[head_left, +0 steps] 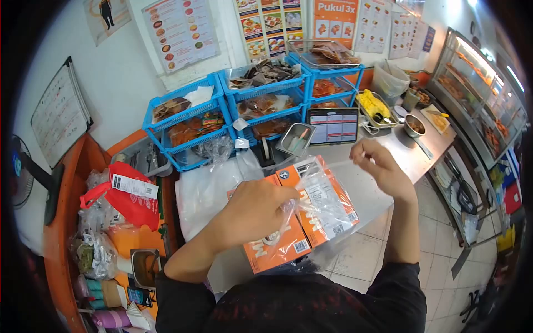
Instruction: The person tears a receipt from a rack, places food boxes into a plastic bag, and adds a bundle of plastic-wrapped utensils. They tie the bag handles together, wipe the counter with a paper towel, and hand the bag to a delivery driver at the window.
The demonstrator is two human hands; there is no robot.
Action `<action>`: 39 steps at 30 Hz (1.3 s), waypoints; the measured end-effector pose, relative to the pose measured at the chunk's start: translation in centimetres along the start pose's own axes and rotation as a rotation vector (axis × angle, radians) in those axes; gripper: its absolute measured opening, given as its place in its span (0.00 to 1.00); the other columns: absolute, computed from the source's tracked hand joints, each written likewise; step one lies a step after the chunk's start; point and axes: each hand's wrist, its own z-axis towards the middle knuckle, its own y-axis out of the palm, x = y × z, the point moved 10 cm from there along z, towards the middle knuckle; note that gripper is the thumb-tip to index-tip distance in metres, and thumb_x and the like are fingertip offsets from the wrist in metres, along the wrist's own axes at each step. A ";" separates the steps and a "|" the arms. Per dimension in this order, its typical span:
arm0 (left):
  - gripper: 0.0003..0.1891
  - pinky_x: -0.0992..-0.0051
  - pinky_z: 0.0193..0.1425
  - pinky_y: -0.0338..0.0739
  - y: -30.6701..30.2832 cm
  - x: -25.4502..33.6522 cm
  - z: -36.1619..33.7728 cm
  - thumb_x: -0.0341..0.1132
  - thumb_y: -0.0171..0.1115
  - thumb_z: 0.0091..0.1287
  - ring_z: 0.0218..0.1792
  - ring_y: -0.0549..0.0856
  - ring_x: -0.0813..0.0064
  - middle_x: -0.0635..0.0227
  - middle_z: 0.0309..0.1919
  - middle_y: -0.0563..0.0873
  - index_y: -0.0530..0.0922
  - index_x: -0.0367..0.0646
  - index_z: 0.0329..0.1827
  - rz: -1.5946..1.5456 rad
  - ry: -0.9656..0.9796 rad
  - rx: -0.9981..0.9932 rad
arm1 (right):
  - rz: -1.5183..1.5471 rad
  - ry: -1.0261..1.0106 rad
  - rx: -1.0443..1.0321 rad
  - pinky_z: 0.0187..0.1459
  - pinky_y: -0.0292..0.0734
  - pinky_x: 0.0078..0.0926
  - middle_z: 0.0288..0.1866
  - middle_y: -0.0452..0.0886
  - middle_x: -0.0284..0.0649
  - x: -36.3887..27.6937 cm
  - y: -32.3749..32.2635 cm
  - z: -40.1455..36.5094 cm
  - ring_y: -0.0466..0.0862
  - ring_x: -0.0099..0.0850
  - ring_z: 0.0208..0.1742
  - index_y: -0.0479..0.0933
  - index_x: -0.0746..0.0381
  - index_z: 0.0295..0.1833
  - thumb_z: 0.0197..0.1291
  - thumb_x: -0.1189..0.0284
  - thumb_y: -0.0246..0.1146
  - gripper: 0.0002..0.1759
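Pinching a bunched-up bit of clear, crinkly plastic bag is what the left hand is up to, fingers curled in tight over the left side of the orange cardboard boxes with white lettering. Those boxes sit side by side at the near edge of the work area, right in front of the person's black shirt, slightly tilted, with the plastic around them. The right-hand box has a white printed slip on it.

Right hand is up in the air just past the boxes' far right corner, fingers loosely bent and apart, and I can't see anything in it.

Just left of the boxes there's a pile of translucent plastic bags lying flat. On the far side you've got a black tape dispenser, a small rectangular metal container and a black-framed tablet propped up on the grey surface, with stacked blue plastic baskets behind. Red bag with a white label is way over on the left.
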 end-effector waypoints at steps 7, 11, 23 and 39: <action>0.13 0.66 0.28 0.69 0.7 -1.3 -0.8 0.26 0.53 0.52 0.22 0.79 0.58 0.54 0.19 0.78 0.77 0.40 0.42 -0.148 -0.078 0.067 | -0.191 0.071 0.003 0.41 0.64 0.23 0.34 0.73 0.31 -1.3 2.1 -3.4 0.68 0.27 0.41 0.73 0.59 0.32 0.56 0.74 0.57 0.02; 0.12 0.67 0.29 0.69 0.9 -1.4 -1.0 0.27 0.53 0.55 0.24 0.80 0.58 0.53 0.22 0.79 0.77 0.40 0.42 -0.210 -0.017 0.133 | -0.124 0.094 -0.086 0.51 0.63 0.30 0.36 0.76 0.37 -1.4 6.9 -1.7 0.70 0.36 0.45 0.76 0.59 0.32 0.56 0.70 0.58 0.05; 0.12 0.65 0.37 0.75 1.2 -1.4 -1.2 0.23 0.52 0.55 0.32 0.84 0.56 0.49 0.29 0.83 0.76 0.37 0.43 -0.215 0.042 0.149 | -0.541 -0.030 0.174 0.52 0.61 0.32 0.37 0.76 0.38 -5.7 -0.2 -3.4 0.67 0.38 0.46 0.78 0.60 0.30 0.48 0.74 0.63 0.03; 0.10 0.66 0.36 0.75 1.1 -1.3 -1.4 0.25 0.53 0.59 0.31 0.84 0.55 0.48 0.28 0.82 0.77 0.37 0.42 -0.231 0.017 0.153 | -0.560 -0.066 0.235 0.56 0.58 0.32 0.39 0.77 0.37 -5.8 -2.0 -3.5 0.68 0.37 0.49 0.78 0.58 0.29 0.47 0.75 0.64 0.02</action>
